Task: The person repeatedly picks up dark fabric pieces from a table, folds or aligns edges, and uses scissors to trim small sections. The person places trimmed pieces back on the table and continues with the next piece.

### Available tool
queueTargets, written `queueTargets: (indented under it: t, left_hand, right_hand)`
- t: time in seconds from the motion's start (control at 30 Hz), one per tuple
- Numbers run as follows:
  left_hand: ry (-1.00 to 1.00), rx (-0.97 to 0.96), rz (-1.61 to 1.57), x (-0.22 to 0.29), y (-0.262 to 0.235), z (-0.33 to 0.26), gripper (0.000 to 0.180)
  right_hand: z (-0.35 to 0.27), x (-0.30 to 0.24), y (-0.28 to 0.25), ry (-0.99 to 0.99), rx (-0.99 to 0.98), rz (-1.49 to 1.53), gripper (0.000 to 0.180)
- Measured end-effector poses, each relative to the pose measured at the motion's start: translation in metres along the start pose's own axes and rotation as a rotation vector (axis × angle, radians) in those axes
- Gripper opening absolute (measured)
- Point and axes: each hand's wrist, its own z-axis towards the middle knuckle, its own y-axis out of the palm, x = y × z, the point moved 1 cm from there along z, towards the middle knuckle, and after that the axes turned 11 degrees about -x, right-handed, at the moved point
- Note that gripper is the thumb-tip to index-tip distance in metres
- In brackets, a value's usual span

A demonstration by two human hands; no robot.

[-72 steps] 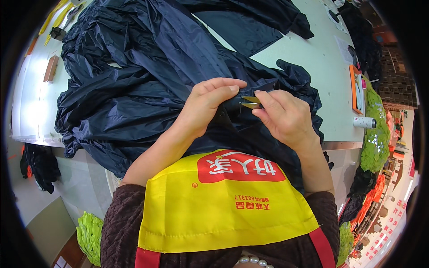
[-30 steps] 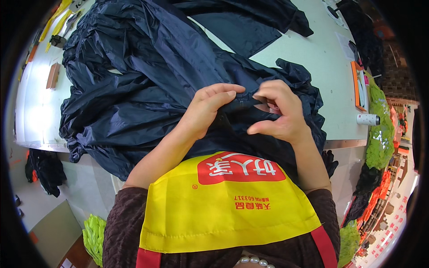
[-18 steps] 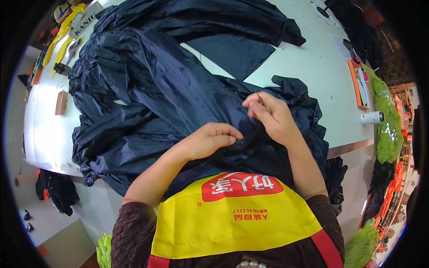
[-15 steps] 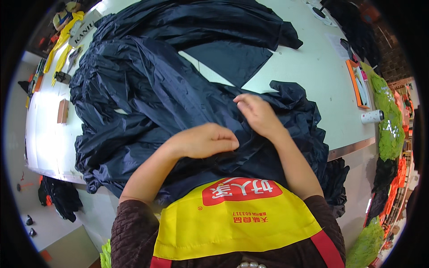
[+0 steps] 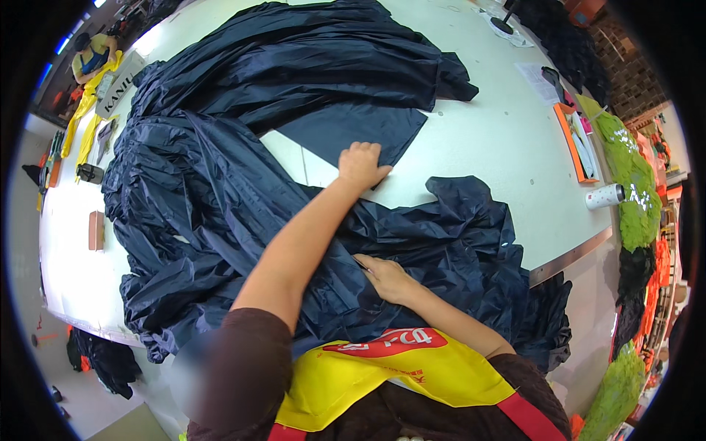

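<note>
A big heap of thin, shiny dark navy fabric (image 5: 184, 169), wrinkled and sleeve-like in places, spreads across the white table. My left arm stretches forward over it. At its end, my left hand (image 5: 362, 165) is closed with curled fingers on the near corner of a smooth, flat navy panel (image 5: 346, 128). Closer to my body, my right hand (image 5: 390, 281) pinches a fold of the navy fabric between thumb and fingers. The fingertips of both hands are partly hidden.
The white table (image 5: 507, 154) carries a white bottle (image 5: 605, 196) and an orange box (image 5: 576, 143) at right, and a small brown block (image 5: 96, 230) at left. Green cloth (image 5: 636, 198) lies beyond the right edge. Another person (image 5: 94, 55) stands at far left, near yellow cloth (image 5: 92, 110).
My left hand has reached forward from the near folds to the flat panel's corner and closed there. My right hand has drawn back toward my body and now grips a fold.
</note>
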Motion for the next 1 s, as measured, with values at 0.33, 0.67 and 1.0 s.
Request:
queueTargets:
  t: [0.33,0.67,1.0]
  left_hand:
    - [0.096,0.046,-0.397,-0.037,-0.011,-0.036,0.019]
    - [0.192,0.195,-0.750,0.018,-0.124,-0.184,0.009]
    - [-0.127,-0.102,-1.224,0.058,-0.122,-0.234,0.015]
  right_hand:
    - [-0.014,-0.010,-0.051,-0.078,0.367,0.750,0.029]
    - [0.004,-0.084,-0.093,-0.291,0.386,0.088,0.038]
    - [-0.036,-0.091,-0.079,-0.086,0.091,0.101,0.022]
